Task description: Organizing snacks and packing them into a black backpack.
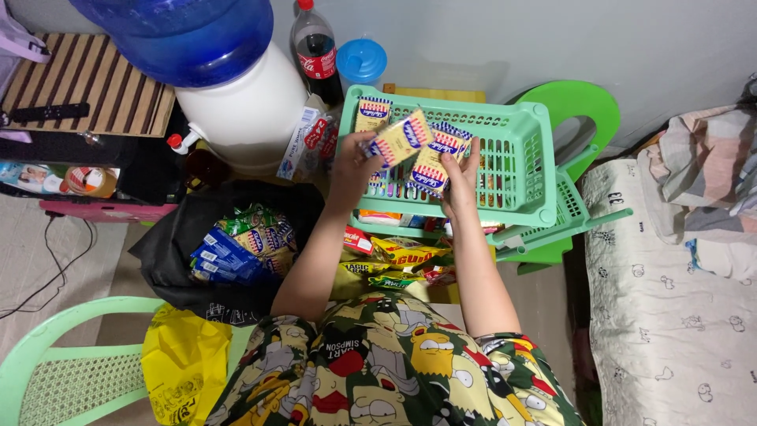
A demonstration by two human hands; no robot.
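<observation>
Both hands are up over the green basket point(530, 162) from where I'm watching: the left hand point(352, 164) is pinching a yellow cracker packet point(402, 140) by its lower edge, fingers closed on it, the packet tilted above the basket's near left corner. The right hand point(461, 180) is closed around a second cracker packet point(432, 167), holding it just beside the first, the two packets close enough that I can't tell whether they touch. A third packet point(372, 114) of the same kind stands against the basket's back left wall, inside it. The basket sits on top of another green tray point(571, 214), with a green plastic chair point(576, 106) behind it. Below the forearms I see a heap of snack bags point(400, 256), yellow and red. To the left, a black bag point(169, 244) lies open, stuffed with blue and green snack packs point(236, 244). Behind that stands a white water dispenser point(240, 110) topped by a blue bottle point(193, 35), a dark soda bottle point(315, 51) next to it. A yellow plastic bag point(185, 363) rests on a pale green chair point(71, 371) at bottom left, and a bed with a printed sheet point(670, 315) fills the right side.
</observation>
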